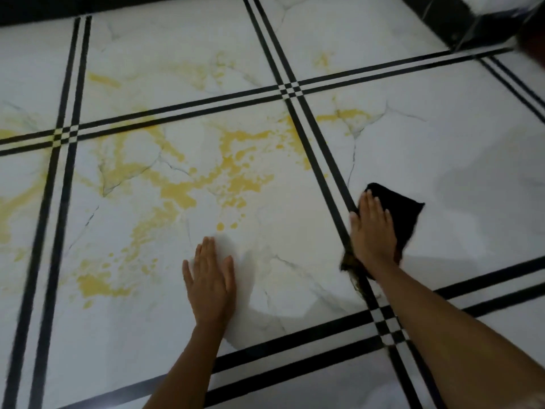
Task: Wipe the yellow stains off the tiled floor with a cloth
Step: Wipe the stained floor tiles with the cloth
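The right hand (373,228) presses flat, fingers straight, on a black cloth (404,219) lying across the black tile lines at right. The left hand (211,278) rests flat and spread on the white floor (295,219), holding nothing, left of the cloth. Yellow stains (177,190) spread across the tiles beyond and left of it.

A black skirting band (118,7) runs along the far edge. At the far right stands a glossy dark plinth (477,31) with something white (501,2) above it, too blurred to identify.
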